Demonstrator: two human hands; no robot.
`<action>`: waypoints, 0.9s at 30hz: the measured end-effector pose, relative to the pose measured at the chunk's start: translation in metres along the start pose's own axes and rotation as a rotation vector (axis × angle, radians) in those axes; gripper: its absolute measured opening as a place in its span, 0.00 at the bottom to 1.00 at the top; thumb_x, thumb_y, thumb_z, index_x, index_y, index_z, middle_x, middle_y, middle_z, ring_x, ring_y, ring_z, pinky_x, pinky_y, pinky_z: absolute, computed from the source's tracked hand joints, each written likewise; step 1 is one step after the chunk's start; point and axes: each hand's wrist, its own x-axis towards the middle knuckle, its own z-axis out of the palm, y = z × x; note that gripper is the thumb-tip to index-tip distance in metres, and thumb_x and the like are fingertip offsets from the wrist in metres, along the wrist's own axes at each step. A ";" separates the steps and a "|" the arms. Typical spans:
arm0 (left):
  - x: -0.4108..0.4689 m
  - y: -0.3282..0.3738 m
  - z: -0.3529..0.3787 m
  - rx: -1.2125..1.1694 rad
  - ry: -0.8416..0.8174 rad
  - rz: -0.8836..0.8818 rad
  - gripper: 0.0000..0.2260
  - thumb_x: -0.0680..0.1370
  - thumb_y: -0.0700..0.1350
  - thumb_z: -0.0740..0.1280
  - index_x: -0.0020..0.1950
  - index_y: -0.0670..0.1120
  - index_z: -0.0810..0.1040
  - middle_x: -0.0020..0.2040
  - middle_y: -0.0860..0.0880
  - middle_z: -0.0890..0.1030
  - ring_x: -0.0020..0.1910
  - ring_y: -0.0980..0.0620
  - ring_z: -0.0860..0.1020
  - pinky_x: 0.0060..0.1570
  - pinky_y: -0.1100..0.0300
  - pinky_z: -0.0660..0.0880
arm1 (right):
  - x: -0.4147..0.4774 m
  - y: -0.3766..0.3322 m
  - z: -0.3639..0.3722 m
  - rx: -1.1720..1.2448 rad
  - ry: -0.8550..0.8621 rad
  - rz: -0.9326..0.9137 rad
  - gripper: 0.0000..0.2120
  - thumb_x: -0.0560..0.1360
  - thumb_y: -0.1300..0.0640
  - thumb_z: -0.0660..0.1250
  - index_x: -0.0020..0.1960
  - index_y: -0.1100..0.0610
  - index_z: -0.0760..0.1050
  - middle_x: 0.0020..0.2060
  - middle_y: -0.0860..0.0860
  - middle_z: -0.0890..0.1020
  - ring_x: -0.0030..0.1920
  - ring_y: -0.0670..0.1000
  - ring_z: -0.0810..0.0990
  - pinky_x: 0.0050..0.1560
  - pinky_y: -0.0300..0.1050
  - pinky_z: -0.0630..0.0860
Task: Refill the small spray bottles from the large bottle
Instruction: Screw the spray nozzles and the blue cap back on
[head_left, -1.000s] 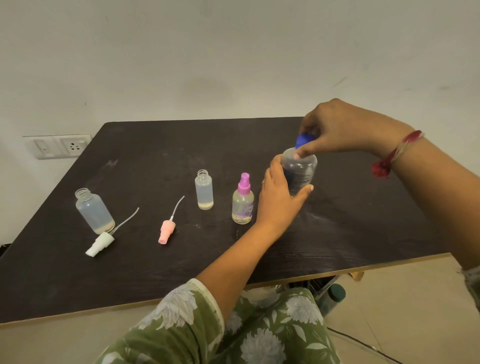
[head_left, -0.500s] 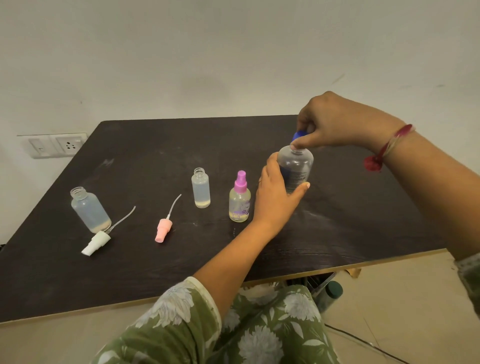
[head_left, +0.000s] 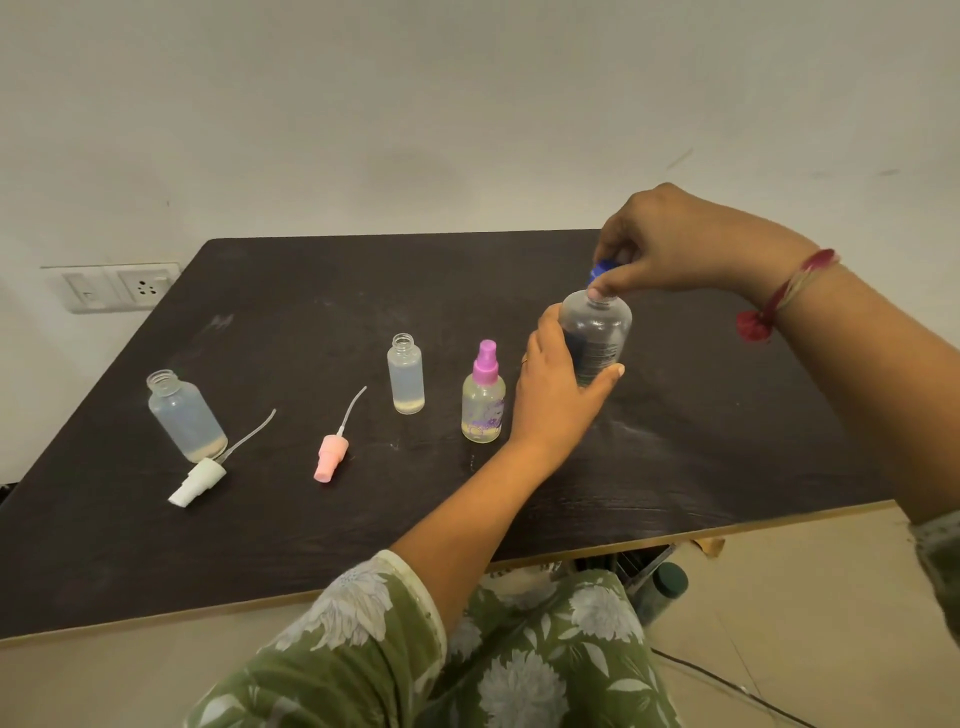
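Note:
My left hand (head_left: 558, 395) grips the large clear bottle (head_left: 597, 338), which stands upright on the dark table (head_left: 260, 545). My right hand (head_left: 670, 244) pinches the bottle's blue cap (head_left: 600, 269) from above. Just left of it stands a small spray bottle with a purple sprayer (head_left: 483, 397). Further left, a small bottle with no cap (head_left: 405, 373) holds a little liquid. A pink sprayer head (head_left: 331, 457) with its tube lies flat nearby. At the far left is a wider uncapped bottle (head_left: 184, 415), with a white sprayer head (head_left: 200, 480) lying in front of it.
A wall socket plate (head_left: 122, 286) sits on the wall at the left, beyond the table. Under the table's near right edge a dark-capped bottle (head_left: 665, 584) and a cable (head_left: 727, 686) lie on the floor. My lap in green floral cloth fills the bottom.
My right hand's fingers have shifted around the blue cap while my left hand keeps hold of the large bottle. The small bottles and sprayer heads have not moved.

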 end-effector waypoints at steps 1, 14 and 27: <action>0.000 0.000 0.000 0.001 0.001 -0.001 0.36 0.73 0.51 0.73 0.74 0.46 0.57 0.69 0.44 0.68 0.66 0.45 0.70 0.62 0.46 0.72 | 0.000 0.000 0.002 0.003 0.003 0.017 0.12 0.70 0.49 0.73 0.43 0.58 0.80 0.31 0.48 0.82 0.36 0.48 0.81 0.35 0.41 0.72; -0.001 0.001 -0.001 0.002 -0.010 -0.009 0.36 0.73 0.51 0.73 0.74 0.46 0.57 0.69 0.45 0.68 0.67 0.46 0.70 0.62 0.46 0.72 | -0.010 0.001 0.003 0.109 -0.002 0.023 0.26 0.66 0.49 0.76 0.62 0.53 0.76 0.50 0.48 0.79 0.47 0.47 0.77 0.46 0.37 0.69; -0.001 0.003 -0.001 0.003 -0.011 -0.016 0.36 0.72 0.51 0.73 0.74 0.47 0.58 0.68 0.46 0.69 0.66 0.47 0.70 0.62 0.48 0.73 | 0.001 -0.004 0.009 0.075 0.065 0.124 0.12 0.69 0.50 0.73 0.39 0.59 0.79 0.28 0.49 0.80 0.32 0.47 0.81 0.30 0.38 0.68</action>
